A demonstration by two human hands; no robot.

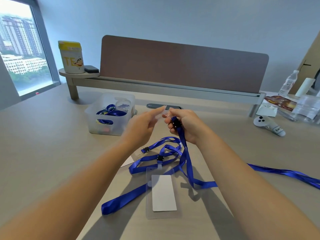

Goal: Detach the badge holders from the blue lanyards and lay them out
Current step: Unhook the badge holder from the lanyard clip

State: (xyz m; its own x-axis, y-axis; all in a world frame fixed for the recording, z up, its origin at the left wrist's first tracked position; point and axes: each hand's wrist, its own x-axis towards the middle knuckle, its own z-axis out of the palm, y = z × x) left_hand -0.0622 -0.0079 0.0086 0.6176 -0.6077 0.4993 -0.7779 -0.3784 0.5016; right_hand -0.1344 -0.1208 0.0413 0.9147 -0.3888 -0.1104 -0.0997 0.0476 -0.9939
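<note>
right hand [183,124] pinches lanyard clip [175,122]; left hand [143,123] spread, fingertips on clear strap [165,113]. risk: strap tears if yanked.

Yellow-lidded canister [71,57] on corner shelf, water bottle [288,84] and white controller [265,123] far right.

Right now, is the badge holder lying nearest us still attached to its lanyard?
Attached. The badge holder lies flat on the desk, its clear top strap still running into the black clip on the blue lanyard.
</note>
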